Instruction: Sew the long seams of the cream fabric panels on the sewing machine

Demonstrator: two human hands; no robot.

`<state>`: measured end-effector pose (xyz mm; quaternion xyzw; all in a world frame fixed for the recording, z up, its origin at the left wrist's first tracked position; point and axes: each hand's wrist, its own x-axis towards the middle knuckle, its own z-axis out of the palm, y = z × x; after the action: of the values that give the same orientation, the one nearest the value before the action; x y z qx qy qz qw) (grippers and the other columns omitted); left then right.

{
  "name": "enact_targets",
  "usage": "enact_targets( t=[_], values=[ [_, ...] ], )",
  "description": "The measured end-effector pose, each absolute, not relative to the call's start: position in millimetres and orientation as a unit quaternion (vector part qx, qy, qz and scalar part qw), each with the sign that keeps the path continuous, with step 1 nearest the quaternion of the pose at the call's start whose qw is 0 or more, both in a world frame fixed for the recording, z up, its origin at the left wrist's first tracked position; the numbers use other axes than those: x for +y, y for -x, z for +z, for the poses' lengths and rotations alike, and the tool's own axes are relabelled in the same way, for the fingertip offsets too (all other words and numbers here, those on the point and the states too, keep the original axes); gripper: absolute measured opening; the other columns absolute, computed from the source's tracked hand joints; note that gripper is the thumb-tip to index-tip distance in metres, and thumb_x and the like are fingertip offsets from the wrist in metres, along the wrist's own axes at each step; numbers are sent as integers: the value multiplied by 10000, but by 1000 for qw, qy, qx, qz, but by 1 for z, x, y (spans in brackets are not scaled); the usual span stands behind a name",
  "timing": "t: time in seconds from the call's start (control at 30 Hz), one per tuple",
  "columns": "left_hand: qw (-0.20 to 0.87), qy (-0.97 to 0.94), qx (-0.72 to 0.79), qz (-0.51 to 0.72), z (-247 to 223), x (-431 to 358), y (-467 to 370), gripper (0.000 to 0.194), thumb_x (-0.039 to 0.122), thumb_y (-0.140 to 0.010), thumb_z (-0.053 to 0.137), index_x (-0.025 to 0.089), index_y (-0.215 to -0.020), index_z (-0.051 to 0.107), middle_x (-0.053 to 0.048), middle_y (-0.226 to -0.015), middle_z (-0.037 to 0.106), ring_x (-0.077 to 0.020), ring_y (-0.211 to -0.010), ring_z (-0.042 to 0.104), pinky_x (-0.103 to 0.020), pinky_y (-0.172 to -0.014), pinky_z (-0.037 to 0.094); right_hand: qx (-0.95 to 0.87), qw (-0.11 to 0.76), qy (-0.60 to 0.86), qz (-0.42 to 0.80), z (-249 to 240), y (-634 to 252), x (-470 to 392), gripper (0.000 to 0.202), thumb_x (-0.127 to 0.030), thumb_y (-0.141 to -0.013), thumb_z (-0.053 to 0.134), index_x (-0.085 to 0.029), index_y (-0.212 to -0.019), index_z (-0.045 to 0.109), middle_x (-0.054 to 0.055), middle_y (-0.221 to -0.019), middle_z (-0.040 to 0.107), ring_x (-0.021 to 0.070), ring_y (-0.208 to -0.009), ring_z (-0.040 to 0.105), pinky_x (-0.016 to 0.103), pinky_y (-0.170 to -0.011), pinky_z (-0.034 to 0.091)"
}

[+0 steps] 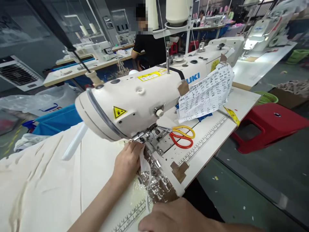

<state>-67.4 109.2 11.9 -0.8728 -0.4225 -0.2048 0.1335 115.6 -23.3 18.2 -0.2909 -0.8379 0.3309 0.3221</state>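
Observation:
My left hand (127,159) is close to the needle area of a white sewing machine (145,93), its fingers pinched on a narrow white fabric strip (145,166). From there the strip runs down over clear tape to my right hand (176,215) at the bottom edge. The fingers of that hand are curled closed at the strip's lower end; the fingertips are partly hidden. Scissors (184,137) with one yellow and one red handle lie on the machine bed, right of the needle.
Cream fabric (43,180) spreads over the left side of the table. A handwritten sheet (207,93) is taped to the machine arm. A yellow tape measure (233,116) hangs at the table edge, near a red stool (272,125). A seated person (152,48) is beyond the machine.

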Motion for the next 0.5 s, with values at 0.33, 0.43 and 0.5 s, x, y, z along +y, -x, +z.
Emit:
enact_targets(
  t=[0.33,0.43,0.5],
  values=[
    [-67,853,-414,-309,9,124,84,195,319,-922,549,202,-917,706,-56,-948,722,-182,-846,684,-280,-700,556,-748,286,566,197,25,-138,23,267,-182,-994,356,-107,-1212,490,110,-902,698,240,-706,672,319,-579,437],
    [-101,848,-421,-307,12,124,85,199,297,-909,535,207,-906,712,-49,-945,727,-183,-869,689,-283,-729,561,-774,244,564,157,20,-129,36,222,-142,-985,387,-123,-1132,552,111,-896,696,248,-738,684,307,-543,419],
    [-116,843,-431,-300,13,124,85,202,290,-896,528,214,-907,715,-46,-957,731,-188,-883,691,-291,-748,564,-788,235,550,146,19,-124,40,210,-134,-971,424,-128,-1126,566,97,-881,693,249,-734,682,307,-519,411]
  ],
)
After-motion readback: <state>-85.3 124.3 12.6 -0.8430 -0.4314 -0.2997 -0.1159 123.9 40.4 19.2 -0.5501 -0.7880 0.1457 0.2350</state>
